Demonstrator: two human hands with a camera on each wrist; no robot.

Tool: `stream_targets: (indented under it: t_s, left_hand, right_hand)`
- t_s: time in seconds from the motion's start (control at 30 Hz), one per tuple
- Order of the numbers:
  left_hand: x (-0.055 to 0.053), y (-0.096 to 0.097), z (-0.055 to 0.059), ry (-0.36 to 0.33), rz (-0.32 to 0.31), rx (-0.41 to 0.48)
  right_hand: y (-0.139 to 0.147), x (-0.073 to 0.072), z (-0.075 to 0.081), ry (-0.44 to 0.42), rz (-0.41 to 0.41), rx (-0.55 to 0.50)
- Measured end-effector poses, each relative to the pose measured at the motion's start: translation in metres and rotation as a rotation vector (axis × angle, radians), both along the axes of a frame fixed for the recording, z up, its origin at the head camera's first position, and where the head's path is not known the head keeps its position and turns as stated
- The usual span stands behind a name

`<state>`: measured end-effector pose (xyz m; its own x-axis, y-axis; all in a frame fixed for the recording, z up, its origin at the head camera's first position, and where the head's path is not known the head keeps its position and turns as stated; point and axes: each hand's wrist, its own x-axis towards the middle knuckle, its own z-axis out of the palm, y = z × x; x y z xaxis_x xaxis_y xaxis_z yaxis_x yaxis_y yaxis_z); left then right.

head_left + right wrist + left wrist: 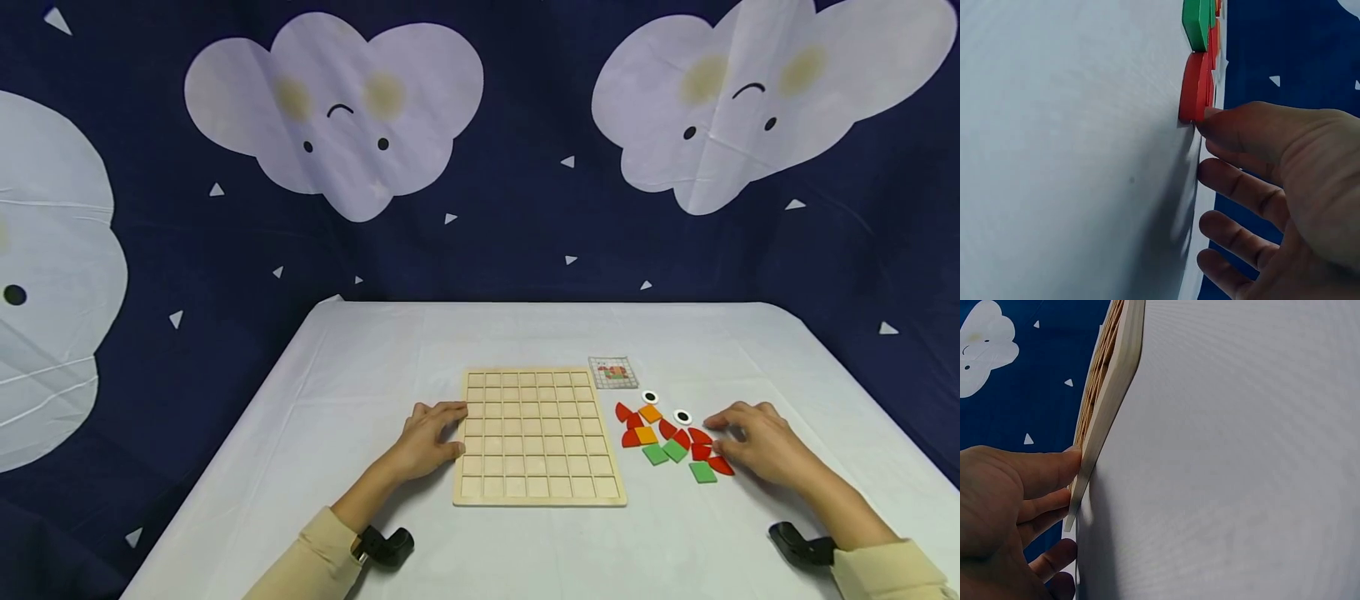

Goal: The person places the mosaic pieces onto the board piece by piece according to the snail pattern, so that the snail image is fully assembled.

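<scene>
A pale wooden grid board [537, 436] lies flat on the table. My left hand [429, 439] is at its left edge, thumb and forefinger apart, fingertips touching the rim; in the left wrist view the left hand [1004, 500] meets the board's side [1110, 406]. To the right of the board, my right hand [767, 443] rests beside a cluster of flat pieces, its fingers loosely bent and apart. In the right wrist view its thumb [1235, 128] is right at a red quarter-round piece [1194, 87]. A red piece [700, 437] lies close to the forefinger.
The loose pieces include green diamonds [702, 472], orange squares [649, 413], several red ones and two white rounds with black centres [682, 417]. A small printed pattern card [613, 372] lies at the board's upper right corner. White cloth [390, 350] covers the table.
</scene>
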<state>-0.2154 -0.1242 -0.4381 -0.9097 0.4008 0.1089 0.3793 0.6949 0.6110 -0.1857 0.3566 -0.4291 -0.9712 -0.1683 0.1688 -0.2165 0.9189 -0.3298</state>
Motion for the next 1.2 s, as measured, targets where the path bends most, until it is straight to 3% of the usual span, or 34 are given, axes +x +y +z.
stream_targets:
  t_s: [0.27, 0.9, 1.2]
  left_hand:
    - [0.001, 0.0, -0.001, -0.013, 0.003, 0.009]
    - [0.0, 0.001, 0.0, -0.024, 0.011, 0.006]
    - [-0.001, 0.001, 0.0, -0.019, 0.014, 0.01]
  right_hand:
    - [-0.005, -0.003, -0.003, -0.051, 0.014, -0.01]
    - [-0.009, -0.005, 0.001, -0.08, -0.002, -0.035]
    - [-0.045, -0.015, 0.011, -0.098, 0.021, -0.095]
